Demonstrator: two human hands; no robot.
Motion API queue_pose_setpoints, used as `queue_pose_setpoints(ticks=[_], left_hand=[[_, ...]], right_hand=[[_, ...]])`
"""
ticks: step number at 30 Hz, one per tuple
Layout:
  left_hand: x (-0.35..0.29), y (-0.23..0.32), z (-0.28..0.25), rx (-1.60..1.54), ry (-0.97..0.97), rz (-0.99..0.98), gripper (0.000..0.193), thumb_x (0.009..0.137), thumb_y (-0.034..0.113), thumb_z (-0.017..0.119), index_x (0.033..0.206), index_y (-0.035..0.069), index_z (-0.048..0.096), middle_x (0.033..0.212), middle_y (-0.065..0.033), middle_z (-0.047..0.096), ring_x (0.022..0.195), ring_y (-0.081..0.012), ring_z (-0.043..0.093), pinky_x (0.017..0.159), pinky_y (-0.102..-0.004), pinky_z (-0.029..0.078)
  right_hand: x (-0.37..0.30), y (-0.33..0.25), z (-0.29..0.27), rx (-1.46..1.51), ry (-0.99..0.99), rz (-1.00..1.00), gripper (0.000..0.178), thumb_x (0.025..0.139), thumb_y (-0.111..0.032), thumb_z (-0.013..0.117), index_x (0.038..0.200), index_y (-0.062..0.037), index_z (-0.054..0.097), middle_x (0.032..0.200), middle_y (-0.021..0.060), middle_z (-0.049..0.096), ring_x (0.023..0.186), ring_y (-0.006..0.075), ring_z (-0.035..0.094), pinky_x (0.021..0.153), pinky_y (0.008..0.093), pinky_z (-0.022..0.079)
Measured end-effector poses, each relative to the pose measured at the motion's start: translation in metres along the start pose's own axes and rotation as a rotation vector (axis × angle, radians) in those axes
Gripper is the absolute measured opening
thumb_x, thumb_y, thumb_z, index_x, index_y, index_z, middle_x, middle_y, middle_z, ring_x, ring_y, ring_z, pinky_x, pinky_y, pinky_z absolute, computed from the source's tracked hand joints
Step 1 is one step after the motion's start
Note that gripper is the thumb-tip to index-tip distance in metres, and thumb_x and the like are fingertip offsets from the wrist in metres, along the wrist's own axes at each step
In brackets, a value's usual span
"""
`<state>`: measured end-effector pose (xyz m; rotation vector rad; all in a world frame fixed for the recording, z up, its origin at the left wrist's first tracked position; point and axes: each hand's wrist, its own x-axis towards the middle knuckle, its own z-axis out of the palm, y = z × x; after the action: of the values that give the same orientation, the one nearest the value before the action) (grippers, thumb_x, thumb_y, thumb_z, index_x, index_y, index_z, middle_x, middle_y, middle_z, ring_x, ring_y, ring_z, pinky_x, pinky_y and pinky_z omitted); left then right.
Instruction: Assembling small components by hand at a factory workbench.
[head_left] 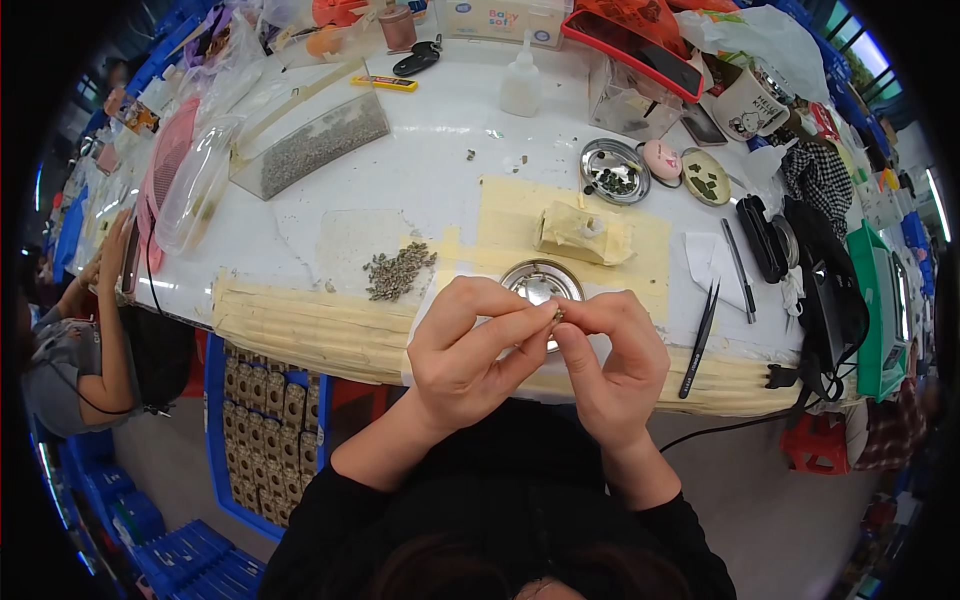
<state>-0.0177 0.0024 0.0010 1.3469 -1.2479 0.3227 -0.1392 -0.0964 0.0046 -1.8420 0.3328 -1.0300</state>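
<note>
In front of my chest both hands come together, fingertips nearly touching. My left hand [480, 345] and my right hand [618, 362] pinch a tiny grey-brown piece [557, 316] between thumbs and fingers. Its exact kind is too small to make out. Right behind the fingers lies a round shiny metal dish [535, 283], partly hidden by my hands. Left of it is a loose heap of small grey-brown pieces [398, 272]. Past the dish stands a block wrapped in cream tape [580, 235]. Black tweezers [700, 342] rest to the right of my right hand.
Farther back are a clear box of grey pieces [325, 145], a white squeeze bottle [520, 85], a metal dish with dark green bits [645, 178] and a red-cased phone [635, 55]. A pen [738, 270] lies right. Below the table's padded edge is a blue crate [214, 420]. Someone sits at left.
</note>
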Motion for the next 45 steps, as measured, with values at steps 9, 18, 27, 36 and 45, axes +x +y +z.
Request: queue_pose_setpoints(ticks=[9,18,27,36,45], left_hand=[[-0.001,0.000,-0.002,-0.011,0.012,-0.077,0.031,0.067,-0.009,0.079,0.096,0.001,0.074,0.086,-0.0073,0.065,0.073,-0.0190,0.061,0.059,-0.0277,0.048],[-0.002,0.001,-0.002,-0.005,0.002,0.012,0.032,0.067,-0.009,0.079,0.097,0.001,0.075,0.086,-0.0056,0.064,0.072,-0.0188,0.061,0.059,-0.0286,0.048],[-0.004,-0.002,-0.003,-0.030,-0.011,-0.110,0.028,0.069,-0.008,0.079,0.096,0.001,0.074,0.085,-0.0070,0.065,0.074,-0.0195,0.061,0.061,-0.0285,0.048],[-0.003,0.001,-0.003,-0.046,0.007,-0.073,0.028,0.070,-0.008,0.079,0.096,0.001,0.075,0.086,-0.0065,0.065,0.074,-0.0188,0.062,0.061,-0.0285,0.048],[-0.002,0.000,-0.001,0.030,-0.014,-0.008,0.033,0.065,-0.008,0.079,0.097,0.000,0.074,0.086,-0.0060,0.064,0.073,-0.0194,0.061,0.060,-0.0301,0.047]], right_hand=[[-0.001,-0.005,0.004,-0.479,0.062,-0.424,0.038,0.072,-0.005,0.081,0.109,-0.0084,0.076,0.086,0.0006,0.065,0.071,0.0165,0.054,0.063,0.0283,0.041],[-0.002,-0.002,0.003,0.211,-0.025,0.166,0.017,0.082,-0.003,0.076,0.099,-0.0024,0.074,0.083,0.0058,0.065,0.073,0.0189,0.056,0.065,0.0281,0.045],[-0.001,-0.010,0.005,-0.409,-0.001,-0.415,0.033,0.072,-0.004,0.081,0.104,-0.0056,0.077,0.083,0.0009,0.064,0.072,0.0180,0.054,0.064,0.0297,0.042],[-0.004,0.004,0.005,-0.063,-0.019,-0.030,0.025,0.080,-0.002,0.077,0.105,-0.0024,0.075,0.084,0.0055,0.065,0.073,0.0185,0.056,0.066,0.0281,0.043],[-0.002,-0.001,0.004,-0.328,0.085,-0.251,0.026,0.076,-0.004,0.081,0.101,-0.0037,0.076,0.081,0.0032,0.064,0.070,0.0179,0.054,0.063,0.0283,0.042]])
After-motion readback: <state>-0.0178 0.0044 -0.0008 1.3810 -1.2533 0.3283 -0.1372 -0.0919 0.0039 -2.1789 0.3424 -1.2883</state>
